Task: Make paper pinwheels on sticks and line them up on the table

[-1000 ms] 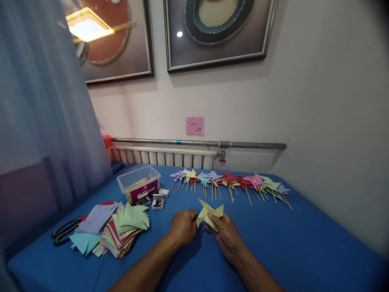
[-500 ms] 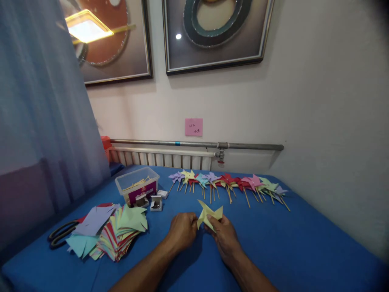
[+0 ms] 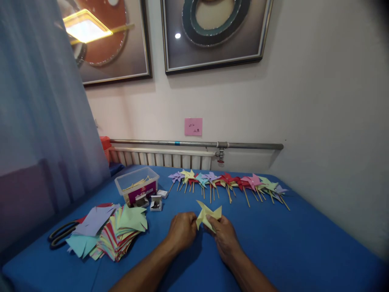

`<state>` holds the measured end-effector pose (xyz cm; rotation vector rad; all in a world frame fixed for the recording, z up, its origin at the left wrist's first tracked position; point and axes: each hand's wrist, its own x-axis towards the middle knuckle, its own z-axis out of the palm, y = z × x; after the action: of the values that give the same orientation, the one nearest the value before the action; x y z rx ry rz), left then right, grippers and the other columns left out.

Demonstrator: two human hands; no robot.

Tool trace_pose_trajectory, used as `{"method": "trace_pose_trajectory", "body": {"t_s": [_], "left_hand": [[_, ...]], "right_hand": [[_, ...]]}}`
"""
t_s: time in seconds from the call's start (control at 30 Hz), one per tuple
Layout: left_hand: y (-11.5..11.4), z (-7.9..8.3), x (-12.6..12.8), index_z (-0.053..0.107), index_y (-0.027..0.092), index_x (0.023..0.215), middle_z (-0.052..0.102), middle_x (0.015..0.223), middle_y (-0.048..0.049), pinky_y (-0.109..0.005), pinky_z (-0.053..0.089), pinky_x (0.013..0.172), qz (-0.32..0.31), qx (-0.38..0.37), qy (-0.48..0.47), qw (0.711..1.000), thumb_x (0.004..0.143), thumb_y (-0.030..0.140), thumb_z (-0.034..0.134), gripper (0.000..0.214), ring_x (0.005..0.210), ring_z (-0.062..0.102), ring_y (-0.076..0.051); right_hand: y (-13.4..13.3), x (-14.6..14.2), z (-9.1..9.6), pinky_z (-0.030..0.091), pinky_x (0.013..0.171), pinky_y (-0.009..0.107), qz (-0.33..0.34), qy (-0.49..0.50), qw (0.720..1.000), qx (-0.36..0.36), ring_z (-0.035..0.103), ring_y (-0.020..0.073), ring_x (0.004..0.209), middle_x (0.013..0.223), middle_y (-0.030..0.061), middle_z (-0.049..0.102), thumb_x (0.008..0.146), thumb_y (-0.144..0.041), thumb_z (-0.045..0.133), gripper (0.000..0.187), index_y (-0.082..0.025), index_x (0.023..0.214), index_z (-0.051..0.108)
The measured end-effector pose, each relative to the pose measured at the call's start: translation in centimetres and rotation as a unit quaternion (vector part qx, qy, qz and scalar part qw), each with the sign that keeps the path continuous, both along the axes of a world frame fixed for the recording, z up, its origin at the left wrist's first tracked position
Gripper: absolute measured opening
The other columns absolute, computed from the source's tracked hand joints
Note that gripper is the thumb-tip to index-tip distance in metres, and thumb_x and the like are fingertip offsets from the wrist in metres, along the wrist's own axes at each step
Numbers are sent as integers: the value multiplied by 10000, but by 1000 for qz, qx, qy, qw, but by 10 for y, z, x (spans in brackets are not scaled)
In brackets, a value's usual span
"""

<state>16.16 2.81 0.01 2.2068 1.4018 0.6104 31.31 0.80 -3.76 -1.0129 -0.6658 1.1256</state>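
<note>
A pale yellow paper pinwheel is held up above the blue-covered table, its corners folded inward. My right hand pinches it from the right, with the thumb pressed over its middle and the fingers behind. Close against the pinwheel's left edge is my left hand, closed with its fingertips together; what they hold is hidden. Left of the hands lies a thick stack of cut coloured paper squares, slit at the corners. Small white boxes stand behind it, one open with small dark pieces inside.
A clear plastic tub contains thin wooden sticks. Finished pinwheels on sticks lie in a row along the table's back. Black-handled scissors lie at the left, partly under paper. A pipe and radiator run along the wall.
Both hands and the yellow pinwheel stay almost in place. The pinwheel has shifted very slightly to the left.
</note>
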Motion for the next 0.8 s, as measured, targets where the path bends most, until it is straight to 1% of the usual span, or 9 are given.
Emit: {"method": "trace_pose_trajectory", "body": {"t_s": [0.13,0.33,0.5,0.67,0.8], "left_hand": [[0,1,0,721,171,796,729,764,-45,-270,303,640,-7,2,-9,1000,891,155,490,250,727,629,-163],[1,-2,2,710,164,769,709,732,-38,-264,308,627,-10,-16,-31,999,878,153,483,252,707,612,-161],[0,-3,4,690,161,741,682,707,-32,-266,293,619,-8,-20,-39,999,870,142,484,244,691,579,-154],[-2,-2,5,681,155,735,670,697,-23,-264,290,618,-13,-24,-47,999,885,142,477,253,671,556,-147],[-2,-3,6,690,150,746,677,704,-27,-266,287,619,-8,-22,-34,999,903,149,472,269,679,559,-152]], "right_hand": [[0,-1,2,585,694,347,6,32,999,-12,764,305,843,740,39,784,556,-318,892,296,-221,777,721],[2,-1,-1,585,697,353,-6,24,1000,-9,764,307,850,730,40,780,565,-308,880,266,-227,749,706],[3,-1,-4,585,699,344,-19,24,1000,-4,762,296,846,736,33,781,560,-318,886,311,-214,794,710],[1,0,-3,586,717,335,-15,24,1000,8,761,279,831,766,26,785,556,-293,892,335,-214,830,717],[1,0,-2,583,680,328,-27,20,999,1,759,272,802,788,29,788,572,-315,888,362,-219,878,718]]}}
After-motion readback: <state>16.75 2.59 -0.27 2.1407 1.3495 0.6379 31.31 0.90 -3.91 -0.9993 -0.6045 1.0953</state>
